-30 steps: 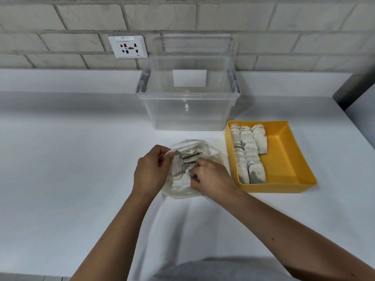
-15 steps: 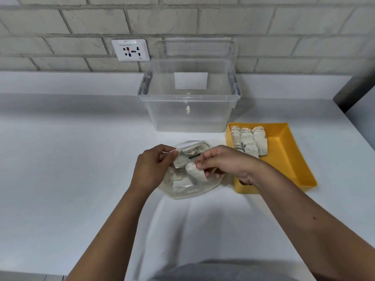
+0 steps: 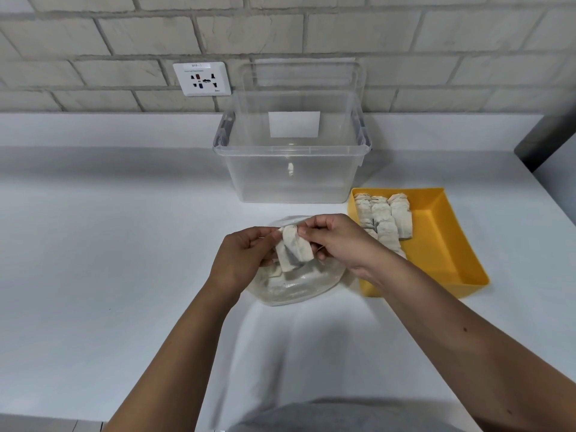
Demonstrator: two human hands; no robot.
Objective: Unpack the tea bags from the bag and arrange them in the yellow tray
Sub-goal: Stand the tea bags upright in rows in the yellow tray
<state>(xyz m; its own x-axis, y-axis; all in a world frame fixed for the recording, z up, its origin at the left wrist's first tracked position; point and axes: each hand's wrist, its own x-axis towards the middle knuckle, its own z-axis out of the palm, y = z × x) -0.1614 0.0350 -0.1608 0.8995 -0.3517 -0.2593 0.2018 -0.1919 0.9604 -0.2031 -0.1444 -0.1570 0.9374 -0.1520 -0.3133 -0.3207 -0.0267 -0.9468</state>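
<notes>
The person is lifting a clump of tea bags (image 3: 294,249) out of the plastic bag (image 3: 296,288), which is lying on the worktop (image 3: 109,244) just left of the yellow tray (image 3: 448,244). The right hand (image 3: 339,241) is clamping its grip on the clump's top edge, thumb against curled fingers. The left hand (image 3: 243,260) is pinching the upper left corner, seemingly steadying it. Next, by my judgement, the clump is needing a short carry rightward, to lie beside the rows (image 3: 383,216) already filling the tray's left part.
</notes>
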